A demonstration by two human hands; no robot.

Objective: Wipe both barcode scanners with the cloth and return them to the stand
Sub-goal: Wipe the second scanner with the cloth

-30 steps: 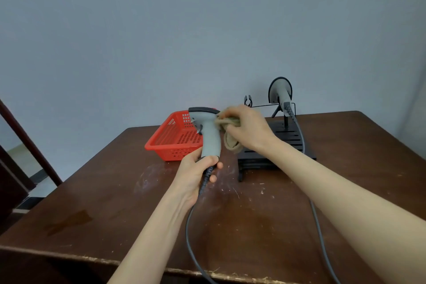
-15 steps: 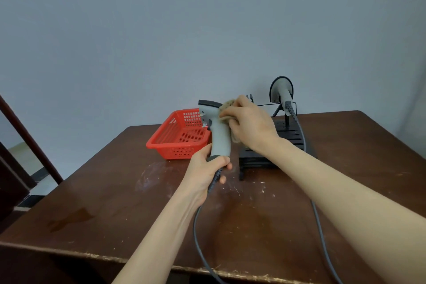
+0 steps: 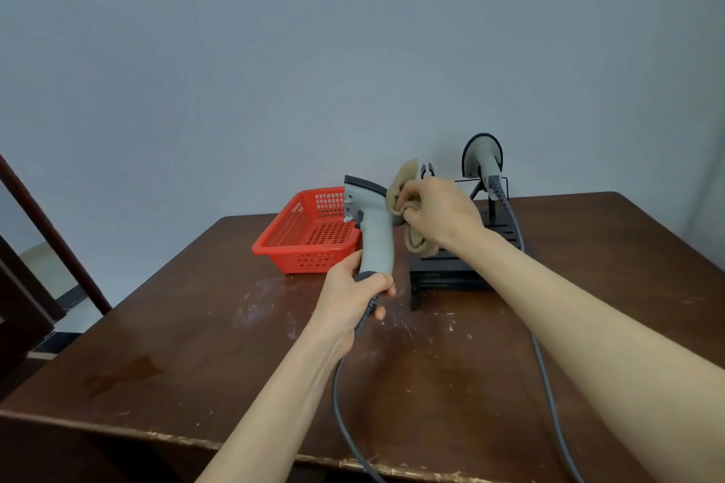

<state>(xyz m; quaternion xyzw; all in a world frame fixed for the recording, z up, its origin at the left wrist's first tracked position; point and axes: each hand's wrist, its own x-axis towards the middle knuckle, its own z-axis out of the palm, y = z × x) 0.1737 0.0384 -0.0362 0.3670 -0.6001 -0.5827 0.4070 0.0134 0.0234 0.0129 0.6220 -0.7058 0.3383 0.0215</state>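
1. Step in hand: wiping the first scanner [image 3: 374, 231]. The left grip [image 3: 349, 298] is clamped round the handle base and holds it upright above the surface [image 3: 196, 325].
2. The right grip [image 3: 435, 212] is closed on the bunched cloth [image 3: 419, 243], pressed to the head's back, just up-right of the left grip.
3. The second scanner [image 3: 484, 159] sits in the stand [image 3: 451, 271], beyond the right grip.
4. Next, likely: turn the scanner to reach unwiped faces, then dock it.
5. Scanner: smooth grey plastic. Cloth: soft, tan, limp. Stand: black, slotted.
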